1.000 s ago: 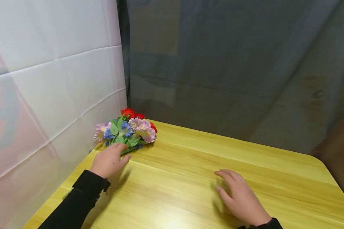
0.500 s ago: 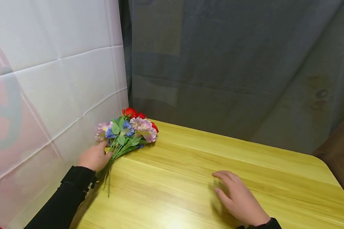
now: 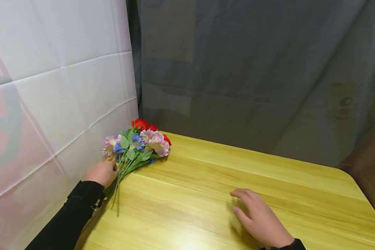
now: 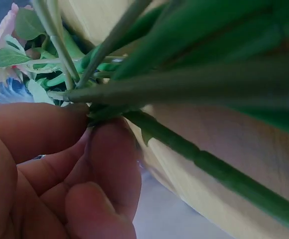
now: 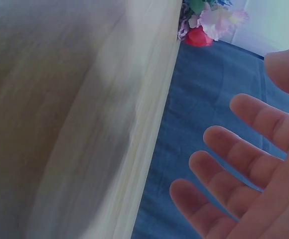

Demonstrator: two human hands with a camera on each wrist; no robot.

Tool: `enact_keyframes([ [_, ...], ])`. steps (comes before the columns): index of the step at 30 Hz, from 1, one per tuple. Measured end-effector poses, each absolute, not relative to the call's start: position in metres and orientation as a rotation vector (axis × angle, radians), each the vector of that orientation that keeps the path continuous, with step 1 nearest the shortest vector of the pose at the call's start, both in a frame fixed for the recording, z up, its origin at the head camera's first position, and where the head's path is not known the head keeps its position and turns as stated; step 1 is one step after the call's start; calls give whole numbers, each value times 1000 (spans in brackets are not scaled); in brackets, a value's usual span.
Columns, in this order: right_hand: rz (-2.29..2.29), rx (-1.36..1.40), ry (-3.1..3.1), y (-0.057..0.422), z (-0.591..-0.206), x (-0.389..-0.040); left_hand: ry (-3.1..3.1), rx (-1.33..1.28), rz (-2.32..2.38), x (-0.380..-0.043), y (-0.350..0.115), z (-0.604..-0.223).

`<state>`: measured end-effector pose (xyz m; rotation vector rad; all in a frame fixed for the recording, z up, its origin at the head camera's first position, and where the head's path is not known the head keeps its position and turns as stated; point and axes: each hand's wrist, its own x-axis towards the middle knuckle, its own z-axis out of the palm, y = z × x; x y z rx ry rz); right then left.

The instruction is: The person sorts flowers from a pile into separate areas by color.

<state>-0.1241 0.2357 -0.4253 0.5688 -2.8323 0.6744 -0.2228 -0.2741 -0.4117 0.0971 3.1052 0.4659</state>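
Observation:
A bunch of artificial flowers [image 3: 137, 142], red, pink and blue with green leaves, lies at the table's far left corner, its thin stems [image 3: 122, 173] pointing toward the near side. My left hand [image 3: 101, 173] is at the left of these stems. In the left wrist view, its thumb and forefinger pinch a green flower stem [image 4: 199, 157], while other stems cross above the fingers. Which bloom belongs to the pinched stem is hidden. Over the right part of the table, my right hand [image 3: 262, 218] hovers with fingers [image 5: 251, 159] spread and nothing in them.
The yellow wood-grain table [image 3: 206, 180] ends at a dark grey curtain [image 3: 253, 76] behind. A white printed cloth [image 3: 65, 97] rises along the left edge, close beside the left hand. Something brown [image 3: 368, 166] stands past the right edge.
My left hand has moved left and down from over the flowers to the side of the stems, then its fingers have closed on a stem. The right hand has hardly moved.

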Motion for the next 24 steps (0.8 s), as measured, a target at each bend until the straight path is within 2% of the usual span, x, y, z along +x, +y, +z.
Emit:
enact_keyframes([
  [8,691,537,-2880,234,-426,-121,3082,140,585,-225,-281,-411],
  [24,697,549,-2878,230,-429,-123,3155,265,680,-215,-261,-372],
])
